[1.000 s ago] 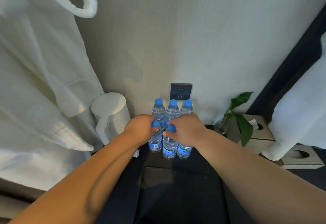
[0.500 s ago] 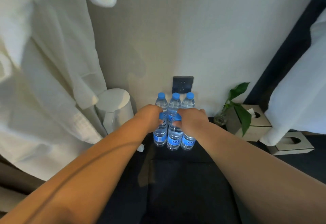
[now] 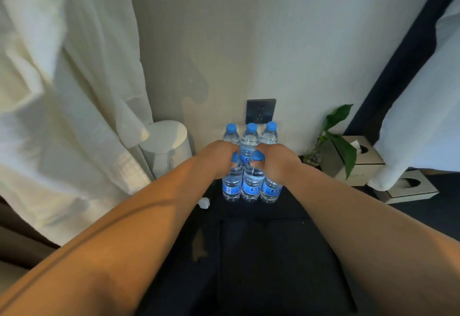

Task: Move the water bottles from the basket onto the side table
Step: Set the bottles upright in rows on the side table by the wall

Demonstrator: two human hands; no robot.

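Observation:
Several clear water bottles with blue caps and blue labels stand in two rows on the dark side table (image 3: 286, 216), against the wall. The back row (image 3: 251, 136) stands free behind my hands. My left hand (image 3: 216, 156) is closed around the top of the front left bottle (image 3: 232, 186). My right hand (image 3: 276, 159) grips the necks of the front middle bottle (image 3: 252, 186) and front right bottle (image 3: 271, 190). All front bottles stand upright, their bases on the table. No basket is in view.
A white kettle (image 3: 166, 144) stands left of the bottles, with a white plug (image 3: 204, 202) beside it. A wall socket (image 3: 260, 111) is behind the bottles. A plant in a glass (image 3: 333, 141) and tissue boxes (image 3: 356, 164) sit to the right. A white robe (image 3: 62, 91) hangs at left.
The view has tilted and shifted slightly, so the bottles sit a little higher in frame. Both hands keep their grip on the front row bottles, which stay standing on the table.

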